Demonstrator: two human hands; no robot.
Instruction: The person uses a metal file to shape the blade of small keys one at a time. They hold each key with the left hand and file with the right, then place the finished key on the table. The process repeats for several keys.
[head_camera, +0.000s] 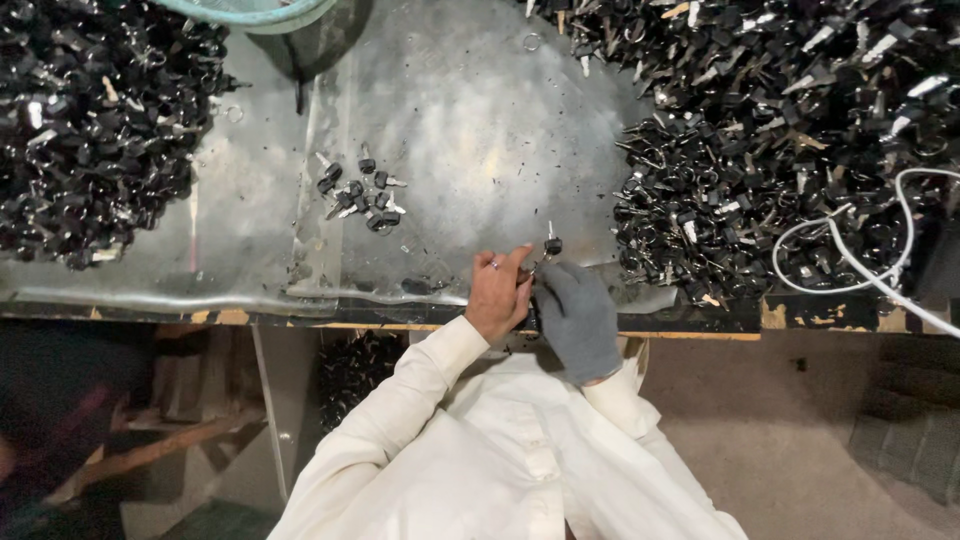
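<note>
Both hands meet at the near edge of the tabletop (450, 110), a worn metal sheet. The left hand (497, 295) is bare; its fingers are clenched in a grip on a key (550, 243), which has a black head and stands roughly upright just above the fingertips. The right hand (577, 315) wears a grey glove and touches the left hand at the fingertips. Its fingers are curled beneath the key, but whether this grip actually clasps anything cannot be told (the fingertips are hidden behind the left hand). Both arms are in white sleeves (400, 410).

Near the hands, toward the middle of the tabletop, lies a small cluster of keys (358, 192), well apart from the two large heaps. The right heap (780, 130) of black-headed keys covers the far right part of the tabletop and reaches close to the gloved hand. The left heap (95, 130) occupies the far left corner. A white cable (860, 262) loops across the right heap at its near edge. The rim of a pale green basin (250, 12) shows at the top edge, between the heaps.
</note>
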